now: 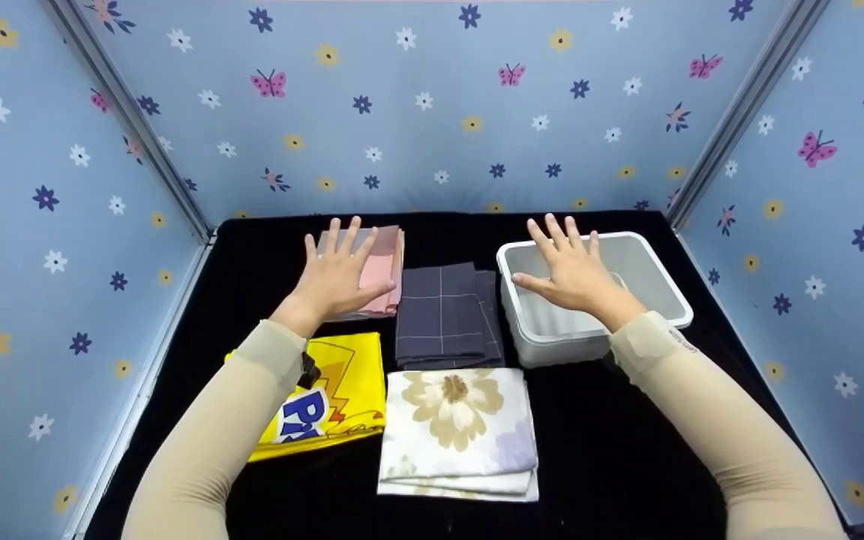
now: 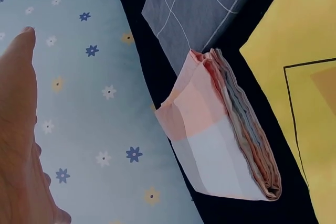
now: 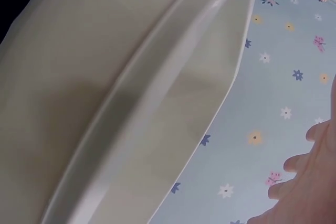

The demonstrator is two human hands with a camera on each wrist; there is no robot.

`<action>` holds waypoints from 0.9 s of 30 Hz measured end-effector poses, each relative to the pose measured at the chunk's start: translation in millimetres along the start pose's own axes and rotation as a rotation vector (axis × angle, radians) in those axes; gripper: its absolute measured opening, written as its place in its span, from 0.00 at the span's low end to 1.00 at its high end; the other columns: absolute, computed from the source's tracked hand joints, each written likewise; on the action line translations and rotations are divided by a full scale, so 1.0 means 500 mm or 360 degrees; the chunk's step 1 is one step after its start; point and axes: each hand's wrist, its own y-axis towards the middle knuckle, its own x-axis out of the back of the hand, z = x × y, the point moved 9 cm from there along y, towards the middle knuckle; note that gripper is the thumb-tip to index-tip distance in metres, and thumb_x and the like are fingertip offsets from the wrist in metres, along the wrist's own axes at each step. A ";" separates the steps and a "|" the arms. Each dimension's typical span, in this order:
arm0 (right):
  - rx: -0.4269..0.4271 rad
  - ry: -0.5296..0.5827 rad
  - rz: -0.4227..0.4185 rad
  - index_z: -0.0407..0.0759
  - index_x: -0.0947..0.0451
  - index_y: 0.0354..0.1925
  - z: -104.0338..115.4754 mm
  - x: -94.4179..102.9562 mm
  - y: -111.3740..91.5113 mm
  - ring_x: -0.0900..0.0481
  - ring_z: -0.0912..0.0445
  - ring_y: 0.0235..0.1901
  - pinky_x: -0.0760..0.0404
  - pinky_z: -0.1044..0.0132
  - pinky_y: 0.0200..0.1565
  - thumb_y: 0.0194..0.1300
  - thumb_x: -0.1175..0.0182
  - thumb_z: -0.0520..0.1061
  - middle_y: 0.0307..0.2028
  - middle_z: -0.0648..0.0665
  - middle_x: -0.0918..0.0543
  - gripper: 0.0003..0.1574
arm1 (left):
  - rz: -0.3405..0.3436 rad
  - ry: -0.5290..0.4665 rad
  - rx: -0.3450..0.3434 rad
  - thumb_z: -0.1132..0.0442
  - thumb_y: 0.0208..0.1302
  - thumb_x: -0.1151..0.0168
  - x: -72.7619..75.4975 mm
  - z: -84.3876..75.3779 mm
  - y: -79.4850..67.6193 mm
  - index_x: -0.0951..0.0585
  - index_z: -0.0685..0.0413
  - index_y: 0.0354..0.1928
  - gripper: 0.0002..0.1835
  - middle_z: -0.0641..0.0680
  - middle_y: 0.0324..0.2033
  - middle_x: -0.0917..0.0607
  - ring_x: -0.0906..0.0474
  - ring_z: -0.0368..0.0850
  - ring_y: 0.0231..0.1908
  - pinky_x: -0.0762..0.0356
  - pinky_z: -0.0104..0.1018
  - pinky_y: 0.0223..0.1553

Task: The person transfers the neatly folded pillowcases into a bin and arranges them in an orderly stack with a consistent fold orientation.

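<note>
My left hand (image 1: 336,274) hovers with fingers spread over the folded pink and grey cloth (image 1: 379,281), holding nothing. In the left wrist view that cloth (image 2: 210,129) shows its stacked folds, apart from the hand (image 2: 18,129). My right hand (image 1: 573,274), fingers also spread and holding nothing, is above the white plastic bin (image 1: 646,270). The bin's inside shows bare where the hand does not cover it. Between the hands lies a folded dark grey checked cloth (image 1: 439,311). Nearer are a folded yellow printed cloth (image 1: 357,367) and a folded white floral cloth (image 1: 458,427).
A black covering (image 1: 612,442) spreads under the cloths and bin. Blue flowered panels (image 1: 432,105) stand at the back and both sides, joined by metal corner posts (image 1: 139,112). The left sleeve (image 1: 207,427) passes over part of the yellow cloth.
</note>
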 end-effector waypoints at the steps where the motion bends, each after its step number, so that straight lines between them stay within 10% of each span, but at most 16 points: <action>1: 0.0007 -0.0001 -0.0005 0.56 0.66 0.90 0.004 0.000 -0.001 0.72 0.33 0.87 0.73 0.21 0.79 0.75 0.52 0.83 0.89 0.37 0.65 0.65 | -0.0001 -0.0011 -0.0006 0.22 0.74 0.53 0.001 -0.002 -0.001 0.56 0.45 0.90 0.56 0.61 0.89 0.61 0.67 0.70 0.87 0.67 0.81 0.80; 27: 0.0280 0.0397 -0.0180 0.47 0.56 0.89 0.069 0.025 -0.010 0.60 0.37 0.88 0.59 0.30 0.85 0.79 0.39 0.65 0.88 0.40 0.52 0.58 | -0.0055 -0.0472 -0.0143 0.32 0.76 0.39 0.019 -0.031 -0.013 0.50 0.47 0.89 0.53 0.59 0.89 0.57 0.63 0.65 0.88 0.59 0.78 0.82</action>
